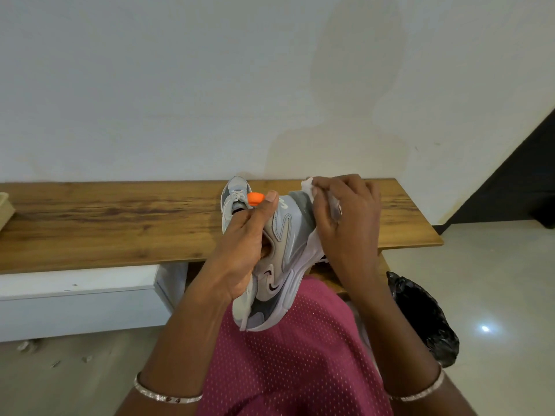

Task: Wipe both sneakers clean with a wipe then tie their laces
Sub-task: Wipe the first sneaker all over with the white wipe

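Observation:
A grey and white sneaker (280, 259) is held up above my lap, tilted on its side with the sole to the right. My left hand (243, 244) grips it, fingers tucked inside the opening and the thumb along the upper beside an orange tab (256, 198). My right hand (345, 217) holds a crumpled white wipe (309, 186) against the far end of this shoe. The second sneaker (232, 195) stands on the wooden bench (105, 217) behind, laces loose, mostly hidden by my left hand.
The bench runs along a white wall. A black plastic bag (426, 319) lies on the floor at the right. A white base (78, 298) sits under the bench at the left. A beige object (4, 208) pokes in at the far left edge.

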Available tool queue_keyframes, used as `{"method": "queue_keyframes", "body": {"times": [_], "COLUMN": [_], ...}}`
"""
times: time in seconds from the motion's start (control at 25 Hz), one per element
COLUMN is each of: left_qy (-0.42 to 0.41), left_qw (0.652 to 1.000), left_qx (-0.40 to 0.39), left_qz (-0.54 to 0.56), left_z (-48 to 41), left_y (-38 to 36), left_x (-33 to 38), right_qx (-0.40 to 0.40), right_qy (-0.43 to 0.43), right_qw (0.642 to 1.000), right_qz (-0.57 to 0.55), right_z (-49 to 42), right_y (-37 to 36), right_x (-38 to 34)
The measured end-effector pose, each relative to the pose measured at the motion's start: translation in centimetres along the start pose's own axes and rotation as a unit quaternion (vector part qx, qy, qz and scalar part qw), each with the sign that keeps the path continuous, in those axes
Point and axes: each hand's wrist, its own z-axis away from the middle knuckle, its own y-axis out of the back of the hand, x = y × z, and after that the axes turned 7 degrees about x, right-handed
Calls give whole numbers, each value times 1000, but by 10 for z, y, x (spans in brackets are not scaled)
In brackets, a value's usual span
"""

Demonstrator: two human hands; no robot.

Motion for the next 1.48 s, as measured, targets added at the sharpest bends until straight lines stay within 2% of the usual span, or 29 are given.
{"method": "queue_keyframes", "body": {"times": [0.12,0.36,0.56,0.72,0.84,0.96,1.16,1.32,1.48], "left_qy": [-38,-56,-41,-58,-61,-47,-3,33,65], "left_qw": [999,997,998,997,996,995,993,992,993], "left_qx": [22,45,52,33,56,82,93,72,13], "left_qz": [-21,-10,-7,-47,-30,24,78,94,97], "left_z": [4,-1,-2,-3,0,-4,-11,-10,-5], "left_y": [0,4,4,5,4,6,12,10,10], "left_x": [0,-6,-6,-5,-5,-4,-2,0,2], "right_qx": [-52,79,90,34,-31,-12,16,38,47], "right_qy": [-9,46,73,-14,-29,1,45,31,45], "right_qw": [999,995,992,999,998,998,998,999,996], "right_qz": [1,31,42,11,-40,-65,-34,-23,-60], "right_z": [-5,61,64,10,-8,14,60,27,18], "right_y": [1,-1,-2,-2,-2,2,1,1,-4], "right_x": [7,0,3,4,11,11,19,13,-10]}}
